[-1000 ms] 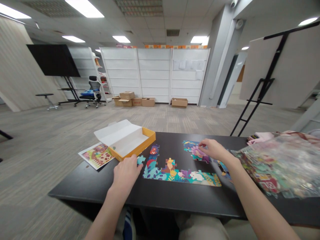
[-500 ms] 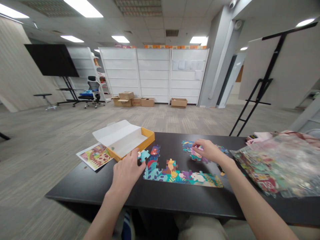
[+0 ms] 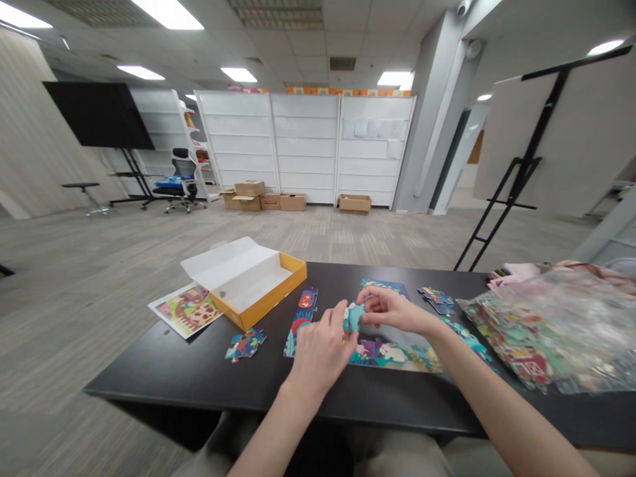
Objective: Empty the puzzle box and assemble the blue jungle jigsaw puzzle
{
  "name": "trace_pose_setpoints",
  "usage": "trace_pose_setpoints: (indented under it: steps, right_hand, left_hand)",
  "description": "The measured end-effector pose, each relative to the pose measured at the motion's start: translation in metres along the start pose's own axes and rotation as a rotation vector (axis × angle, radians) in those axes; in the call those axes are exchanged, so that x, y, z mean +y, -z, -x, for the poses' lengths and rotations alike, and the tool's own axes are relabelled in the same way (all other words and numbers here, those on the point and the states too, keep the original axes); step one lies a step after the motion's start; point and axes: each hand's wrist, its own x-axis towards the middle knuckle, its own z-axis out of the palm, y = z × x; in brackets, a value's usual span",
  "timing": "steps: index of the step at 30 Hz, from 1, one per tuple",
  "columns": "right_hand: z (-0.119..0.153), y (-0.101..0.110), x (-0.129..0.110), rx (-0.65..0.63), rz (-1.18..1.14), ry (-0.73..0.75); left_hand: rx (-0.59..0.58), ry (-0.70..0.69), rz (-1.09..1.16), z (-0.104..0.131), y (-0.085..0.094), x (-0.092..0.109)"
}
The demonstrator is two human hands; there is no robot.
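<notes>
Near the black desk's [image 3: 199,371] front edge, left hand [image 3: 320,341] and right hand [image 3: 395,311] clamped fingertips on a teal knobbed cardboard piece [image 3: 354,318]; low wrists risked skewing the multicoloured jigsaw strip [image 3: 412,356].

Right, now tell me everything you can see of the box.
The box is yellow outside and white inside, apparently thin card. It lies open on the black table, its white lid folded back to the left, with a small greenish mark near the front. It overlaps the edge of a printed sheet. Neither the left hand nor the right hand touches it.
</notes>
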Motion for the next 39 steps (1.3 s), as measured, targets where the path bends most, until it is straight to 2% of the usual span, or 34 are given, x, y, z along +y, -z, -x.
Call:
trace_pose_setpoints:
  steps: [2,5,7,9,14,32,39]
  right_hand:
    - [0.007,0.017,0.0,0.012,0.071,-0.006]
    - [0.021,0.044,0.0,-0.04,0.2,-0.132]
    - [0.028,0.056,0.002,-0.096,0.268,-0.21]
    - [0.032,0.061,0.004,-0.116,0.324,-0.254]
    - [0.032,0.063,0.007,-0.092,0.423,-0.293]
    - [0.029,0.063,0.014,-0.095,0.514,-0.31]
    - [0.028,0.055,0.002,-0.096,0.43,-0.205]
  left_hand:
    - [-0.048,-0.041,0.071,0.0,0.001,0.003]
    - [-0.185,-0.236,0.206,0.002,-0.002,0.007]
    - [-0.266,-0.36,0.255,0.005,-0.005,0.009]
    - [-0.317,-0.403,0.261,0.005,-0.008,0.01]
    - [-0.38,-0.386,0.238,0.001,-0.011,0.008]
    - [-0.376,-0.381,0.254,-0.001,-0.01,0.004]
    - [-0.344,-0.349,0.264,0.001,-0.009,0.003]
